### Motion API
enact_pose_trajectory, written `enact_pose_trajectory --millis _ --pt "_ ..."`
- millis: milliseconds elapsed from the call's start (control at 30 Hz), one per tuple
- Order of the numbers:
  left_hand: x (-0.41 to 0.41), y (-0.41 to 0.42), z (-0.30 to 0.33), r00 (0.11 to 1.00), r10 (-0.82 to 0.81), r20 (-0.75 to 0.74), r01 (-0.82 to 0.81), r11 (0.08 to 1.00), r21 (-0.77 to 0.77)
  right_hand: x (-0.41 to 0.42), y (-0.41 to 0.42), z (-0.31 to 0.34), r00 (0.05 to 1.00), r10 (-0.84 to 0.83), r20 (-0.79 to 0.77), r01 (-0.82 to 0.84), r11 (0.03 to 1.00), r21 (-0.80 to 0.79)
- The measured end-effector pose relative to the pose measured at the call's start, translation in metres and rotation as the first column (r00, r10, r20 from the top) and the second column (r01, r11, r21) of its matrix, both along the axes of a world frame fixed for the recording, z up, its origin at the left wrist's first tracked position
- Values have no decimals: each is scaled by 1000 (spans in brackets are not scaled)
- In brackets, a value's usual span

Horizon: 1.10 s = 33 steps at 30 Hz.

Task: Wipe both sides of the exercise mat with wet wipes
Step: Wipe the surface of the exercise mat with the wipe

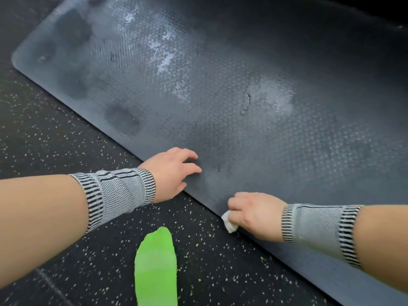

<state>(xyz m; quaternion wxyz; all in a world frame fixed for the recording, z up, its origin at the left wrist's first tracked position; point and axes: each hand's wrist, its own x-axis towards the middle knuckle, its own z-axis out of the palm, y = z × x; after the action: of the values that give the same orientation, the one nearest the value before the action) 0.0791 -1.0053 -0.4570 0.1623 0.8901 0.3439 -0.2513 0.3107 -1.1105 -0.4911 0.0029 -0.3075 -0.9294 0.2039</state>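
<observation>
The exercise mat (pixel 220 107) lies flat on the speckled floor (pixel 66 151). Right hand (pixel 254 213) clutches a balled wet wipe (pixel 229 224) at the mat's near edge; left hand (pixel 174 171) presses there, fingers loosely bent, grasping nothing. Risk — the small wad skips patches, or the edge curls up when rubbed.

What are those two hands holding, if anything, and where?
The right hand grips a bunched white wipe at the mat's near edge; only its end shows. The left hand rests on the mat, holding nothing.
</observation>
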Motion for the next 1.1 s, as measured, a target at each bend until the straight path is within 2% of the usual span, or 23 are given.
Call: enact_pose_trajectory --millis 100,167,267,367,433,533,633,667,733,800,833,900,967,1000,1033,1067,1100 --pt "3 0 0 1000 25 18 -25 1000 16 -38 31 -3 975 -151 -161 146 988 -47" --pt "4 3 1 999 42 21 -42 999 23 -57 47 6 973 -208 -100 204 978 -50" --pt "2 6 2 999 52 12 -52 998 39 -53 44 1 984 -151 94 160 982 -97" --pt "-4 5 2 998 56 -3 -56 998 33 -28 22 2 997 -39 71 51 983 -177" --pt "-9 2 3 998 56 -22 -56 998 20 -12 10 2 997 -45 62 54 987 -151" --pt "-14 -1 1 998 54 -34 -54 998 15 -6 25 5 981 -195 17 196 971 -140" --pt "-14 -2 0 999 50 -17 -50 998 24 -25 60 7 882 -468 -60 461 882 -101" --pt "-13 -2 0 999 46 -9 -46 999 23 -34 61 6 891 -454 -33 449 888 -98" --pt "-10 -2 0 1000 29 0 -29 999 22 -51 48 9 961 -276 24 276 947 -162" --pt "-6 -1 0 1000 24 4 -24 999 21 -46 37 18 991 -116 74 128 973 -192" --pt "-5 0 -1 1000 22 5 -22 1000 20 -33 45 20 987 -119 111 138 975 -175" --pt "-4 2 -2 1000 12 -4 -12 1000 21 1 75 14 935 -301 185 320 944 -81" --pt "-1 3 -3 1000 9 -8 -9 1000 18 41 100 10 757 -616 218 617 783 72" --pt "1 4 -3 1000 5 -14 -5 1000 15 49 103 9 655 -722 223 722 685 98" --pt "3 4 -4 1000 0 -19 0 1000 11 47 99 7 613 -757 226 761 643 86" --pt "5 5 -4 1000 -4 -20 4 1000 11 36 92 5 633 -739 230 752 658 44" --pt "8 6 -4 1000 -5 -18 6 1000 13 20 80 5 702 -677 222 698 716 -22"
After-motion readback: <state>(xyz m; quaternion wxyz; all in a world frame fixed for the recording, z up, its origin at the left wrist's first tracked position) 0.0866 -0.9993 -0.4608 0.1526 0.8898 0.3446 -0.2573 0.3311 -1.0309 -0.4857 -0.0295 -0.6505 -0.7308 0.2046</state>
